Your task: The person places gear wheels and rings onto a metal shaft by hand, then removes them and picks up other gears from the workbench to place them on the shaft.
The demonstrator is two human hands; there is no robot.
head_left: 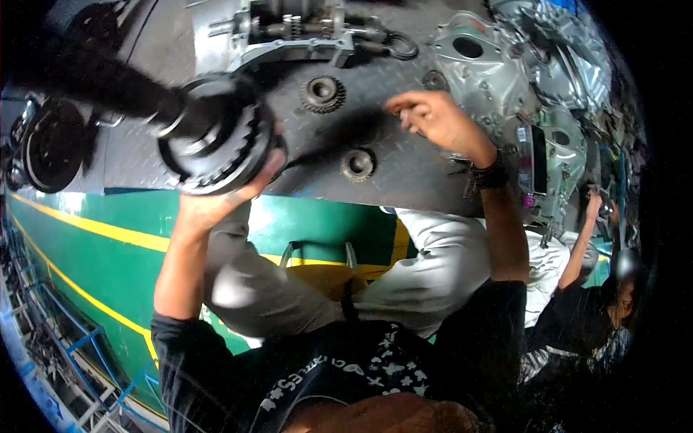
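My left hand [224, 206] is wrapped round the rim of a gear shaft [206, 148], a thick dark shaft with a wide toothed metal ring at its near end. The shaft is tilted and runs off toward the upper left, blurred by motion. Over the right part of the metal-topped bench my right hand [440, 123] hovers, fingers loosely bent and apart, with nothing visible in them. Between my hands a toothed gear [323, 94] lies on the plate. A smaller gear [358, 165] rests closer to the bench's front edge.
An opened gearbox housing [281, 50] with shafts inside stands at the back. Several cast metal housings [480, 68] crowd the right side, beside a dark phone-like slab [535, 155]. A co-worker [585, 310] sits at the far right, one arm reaching to the bench [426, 180].
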